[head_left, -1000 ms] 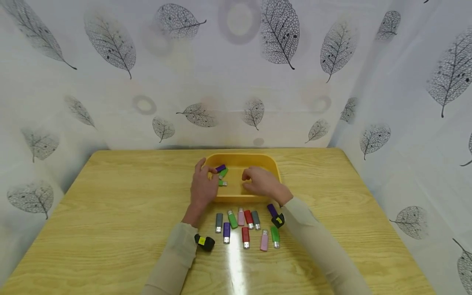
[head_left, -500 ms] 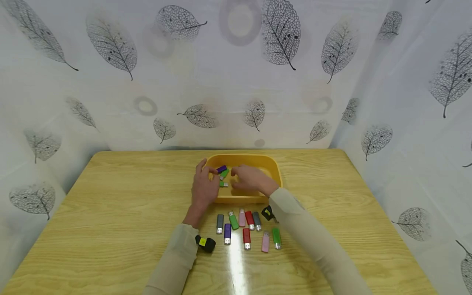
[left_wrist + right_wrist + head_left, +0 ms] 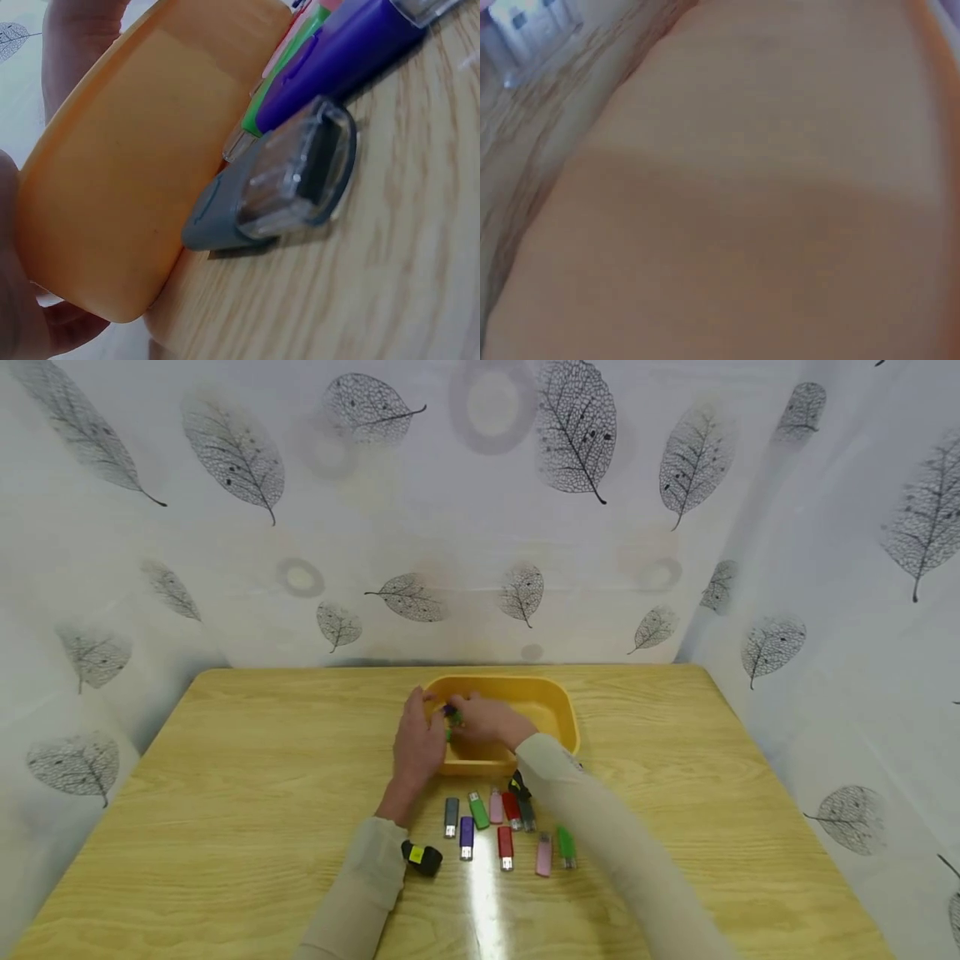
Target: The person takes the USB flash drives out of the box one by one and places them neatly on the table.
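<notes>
In the head view, my left hand [image 3: 420, 743] grips the left end of the yellow plastic tray [image 3: 555, 683]. The left wrist view shows its fingers around the edge of the tray wall [image 3: 112, 172]. My right hand [image 3: 487, 720] reaches inside the tray from the right, its fingertips at a purple USB flash drive [image 3: 448, 710] and a green USB flash drive [image 3: 456, 718]. Whether it pinches either drive is hidden. A bit of another green drive [image 3: 448, 735] shows below them. The right wrist view is filled by blurred skin and an orange edge.
Several USB flash drives lie on the wooden table before the tray, among them a grey one [image 3: 451, 817], a purple one [image 3: 467, 838], a red one [image 3: 505, 847] and a pink one [image 3: 543, 854]. A leaf-patterned curtain [image 3: 450, 527] stands behind the table.
My right hand has moved left across the tray to the purple and green drives. The left hand has stayed at the tray's left end.
</notes>
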`<state>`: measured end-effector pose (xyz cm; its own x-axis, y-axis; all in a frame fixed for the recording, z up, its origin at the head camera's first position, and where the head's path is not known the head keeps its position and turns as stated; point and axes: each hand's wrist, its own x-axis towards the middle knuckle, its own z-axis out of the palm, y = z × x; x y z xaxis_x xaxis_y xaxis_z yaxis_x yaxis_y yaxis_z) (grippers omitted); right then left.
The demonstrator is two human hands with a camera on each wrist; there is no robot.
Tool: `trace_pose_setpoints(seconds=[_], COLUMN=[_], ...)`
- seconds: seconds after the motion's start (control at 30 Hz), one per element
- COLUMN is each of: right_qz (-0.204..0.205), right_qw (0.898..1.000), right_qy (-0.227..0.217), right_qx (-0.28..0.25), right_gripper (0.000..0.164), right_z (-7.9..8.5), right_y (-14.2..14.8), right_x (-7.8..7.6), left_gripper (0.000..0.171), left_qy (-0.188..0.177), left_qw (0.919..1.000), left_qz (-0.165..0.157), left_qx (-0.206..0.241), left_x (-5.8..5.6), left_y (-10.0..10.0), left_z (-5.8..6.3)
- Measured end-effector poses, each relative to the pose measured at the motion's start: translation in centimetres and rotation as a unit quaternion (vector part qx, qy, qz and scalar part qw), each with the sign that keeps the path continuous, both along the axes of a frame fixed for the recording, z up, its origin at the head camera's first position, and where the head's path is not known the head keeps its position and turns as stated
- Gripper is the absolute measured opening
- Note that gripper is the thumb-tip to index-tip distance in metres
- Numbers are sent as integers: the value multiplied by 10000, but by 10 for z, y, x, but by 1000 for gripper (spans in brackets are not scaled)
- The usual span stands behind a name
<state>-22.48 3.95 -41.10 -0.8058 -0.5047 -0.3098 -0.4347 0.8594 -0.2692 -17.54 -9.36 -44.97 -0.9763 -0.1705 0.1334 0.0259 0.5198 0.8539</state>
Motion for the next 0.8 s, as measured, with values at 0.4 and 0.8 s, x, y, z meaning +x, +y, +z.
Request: trace_pose_setpoints(seconds=[0.4, 0.8], right_qz=[-270, -419], right_qw=[9996, 9988], right_qy=[91, 213], right_qx=[17, -114], right_gripper=[54, 40], right_z=[-7, -11], right_y=[-7, -7], right_x=[-4, -7], left_gripper=[60, 62], left_qy=[-437, -398], left_qw=[9990, 9992], left_qz=[-45, -35], left_qx=[32, -67], left_x=[1, 2], left_y=[2, 1], left_z=[5, 2])
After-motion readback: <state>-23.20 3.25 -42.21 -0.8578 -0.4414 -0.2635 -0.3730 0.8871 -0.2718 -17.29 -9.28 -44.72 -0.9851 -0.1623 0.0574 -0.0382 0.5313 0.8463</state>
